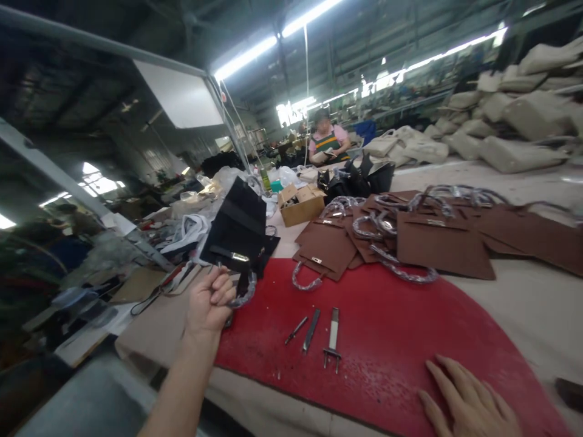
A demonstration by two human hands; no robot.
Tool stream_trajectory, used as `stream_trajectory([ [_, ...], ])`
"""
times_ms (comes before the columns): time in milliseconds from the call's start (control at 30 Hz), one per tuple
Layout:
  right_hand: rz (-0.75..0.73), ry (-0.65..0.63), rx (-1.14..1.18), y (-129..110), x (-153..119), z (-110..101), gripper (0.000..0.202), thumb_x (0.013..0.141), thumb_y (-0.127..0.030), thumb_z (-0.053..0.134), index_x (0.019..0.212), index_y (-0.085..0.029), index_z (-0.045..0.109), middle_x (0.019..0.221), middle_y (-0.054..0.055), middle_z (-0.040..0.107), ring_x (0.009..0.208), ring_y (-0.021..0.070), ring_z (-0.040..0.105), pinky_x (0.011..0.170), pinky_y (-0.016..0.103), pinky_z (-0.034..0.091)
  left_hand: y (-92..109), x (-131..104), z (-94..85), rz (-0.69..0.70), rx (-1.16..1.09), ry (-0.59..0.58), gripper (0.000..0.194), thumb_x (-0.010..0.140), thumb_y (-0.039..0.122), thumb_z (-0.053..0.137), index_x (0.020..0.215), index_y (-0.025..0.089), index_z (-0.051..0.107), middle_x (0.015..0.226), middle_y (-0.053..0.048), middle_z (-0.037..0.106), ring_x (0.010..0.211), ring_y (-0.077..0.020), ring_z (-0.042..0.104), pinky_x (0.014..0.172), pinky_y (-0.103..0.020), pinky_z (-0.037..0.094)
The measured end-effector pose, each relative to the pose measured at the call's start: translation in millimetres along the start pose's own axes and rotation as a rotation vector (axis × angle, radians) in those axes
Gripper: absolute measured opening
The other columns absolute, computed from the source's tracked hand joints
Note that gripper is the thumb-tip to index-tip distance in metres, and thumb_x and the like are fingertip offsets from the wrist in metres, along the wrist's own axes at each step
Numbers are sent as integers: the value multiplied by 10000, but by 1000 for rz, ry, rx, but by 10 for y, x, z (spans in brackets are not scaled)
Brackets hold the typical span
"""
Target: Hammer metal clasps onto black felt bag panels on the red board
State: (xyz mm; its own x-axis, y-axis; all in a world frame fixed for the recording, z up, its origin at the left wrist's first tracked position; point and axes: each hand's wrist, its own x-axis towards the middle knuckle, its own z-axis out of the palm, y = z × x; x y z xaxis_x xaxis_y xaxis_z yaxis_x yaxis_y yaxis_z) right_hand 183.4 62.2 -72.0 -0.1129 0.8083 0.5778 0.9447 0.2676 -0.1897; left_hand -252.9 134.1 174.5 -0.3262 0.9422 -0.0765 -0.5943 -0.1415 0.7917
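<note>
My left hand [212, 300] is closed at the lower edge of a black bag panel [241, 212], which is raised and tilted. The panel has a metal lock plate and a plastic-wrapped handle [246, 294] hanging beside my fingers. My right hand [469, 400] lies with fingers spread on the red board [387, 328], holding nothing. Between the hands lie a thin pointed metal tool [296, 330], a flat metal bar [311, 331] and a two-pronged punch [334, 340] with a pale wrapped shaft.
Brown bag panels [444, 240] with plastic-wrapped handles overlap behind the board. A cardboard box [301, 205] and black bags [357, 179] stand further back. Pale bags [523, 121] are piled at the right. A co-worker [328, 139] sits across the table. A metal post slants at left.
</note>
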Motion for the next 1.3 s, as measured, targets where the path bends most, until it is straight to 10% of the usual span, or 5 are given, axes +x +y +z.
stream_trajectory([
  [200, 156, -85, 118, -200, 70, -242, 420, 928, -418, 502, 1241, -174, 639, 1328, 144, 633, 1244, 340, 562, 1068, 566, 415, -1213, -860, 621, -395, -358, -211, 244, 1026, 167, 366, 902, 121, 571, 551, 79, 351, 330, -21, 301, 329, -137, 247],
  [467, 585, 53, 810, -46, -94, -632, 399, 979, -362, 455, 1311, -154, 535, 1371, 156, 565, 1269, 221, 546, 1118, 428, 427, -2788, -1797, 805, -887, 38, 86, 258, 988, 283, 501, 797, 122, 566, 598, -1, 539, 410, -62, 464, 440, -181, 349],
  [733, 354, -48, 483, -75, -166, -606, 391, 907, -326, 545, 1242, -138, 615, 1350, 177, 577, 1288, 307, 508, 1102, 530, 401, -2779, -1991, 559, -812, 295, -25, 280, 944, 380, 586, 830, 125, 567, 557, 16, 557, 371, -78, 443, 396, -186, 281],
  [1067, 223, -364, 163, -226, 113, -620, 506, 836, -344, 671, 1298, -143, 621, 1487, 179, 479, 1392, 376, 390, 1132, 583, 326, -2691, -1833, 726, -977, 379, -64, 361, 1040, 312, 350, 816, 110, 550, 576, -72, 624, 437, -151, 588, 464, -243, 424],
  [1300, 221, -357, 137, -262, 28, -570, 523, 874, -399, 622, 1345, -173, 586, 1514, 154, 461, 1420, 365, 360, 1152, 589, 283, -2614, -1912, 332, -952, 609, -154, 438, 861, 537, 669, 884, 102, 627, 774, -92, 701, 605, -178, 676, 570, -280, 523],
])
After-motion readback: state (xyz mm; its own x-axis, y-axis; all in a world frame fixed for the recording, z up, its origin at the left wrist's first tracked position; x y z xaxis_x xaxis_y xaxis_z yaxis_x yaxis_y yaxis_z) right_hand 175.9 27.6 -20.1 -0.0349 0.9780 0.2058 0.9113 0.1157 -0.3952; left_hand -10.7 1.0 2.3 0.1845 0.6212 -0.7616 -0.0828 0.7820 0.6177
